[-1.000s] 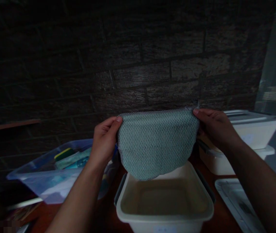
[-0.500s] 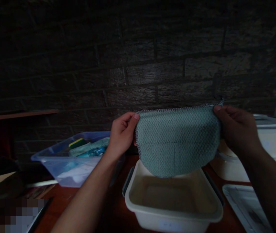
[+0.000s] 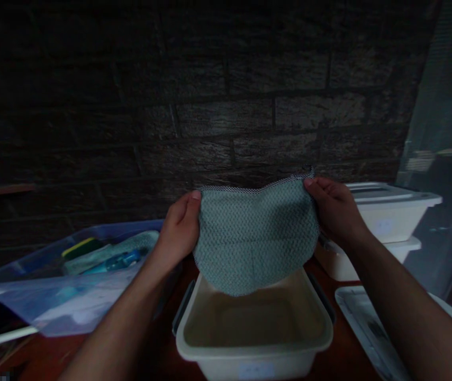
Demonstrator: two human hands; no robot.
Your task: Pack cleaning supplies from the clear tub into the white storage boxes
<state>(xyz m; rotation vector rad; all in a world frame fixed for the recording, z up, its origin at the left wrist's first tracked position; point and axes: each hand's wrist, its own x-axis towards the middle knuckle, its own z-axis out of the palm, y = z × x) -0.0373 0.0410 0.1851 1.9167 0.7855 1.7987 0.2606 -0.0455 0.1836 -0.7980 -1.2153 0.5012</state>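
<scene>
A green textured cleaning cloth (image 3: pixel 253 233) with a black-and-white stitched edge hangs stretched between my two hands. My left hand (image 3: pixel 180 225) pinches its upper left corner, thumb toward me. At the upper right corner, my right hand (image 3: pixel 335 206) grips it the same way, and a small loop sticks up there. The cloth's top edge sags a little in the middle. Below it stands an open cream plastic tub (image 3: pixel 255 344) with dark side clips and a label on its front. The cloth's rounded lower edge covers part of the tub's far rim.
On the left, a blue translucent bin (image 3: pixel 51 301) holds a yellow-and-green sponge (image 3: pixel 81 247), another green cloth and a blue item. Lidded cream boxes (image 3: pixel 392 217) are stacked at right. A pale lid (image 3: pixel 363 317) lies beside the tub. A dark brick wall (image 3: pixel 226 116) rises behind.
The view has turned to the right, so everything sits further left. The cloth's top edge has gone from nearly straight to slightly sagging, with both hands still holding its corners.
</scene>
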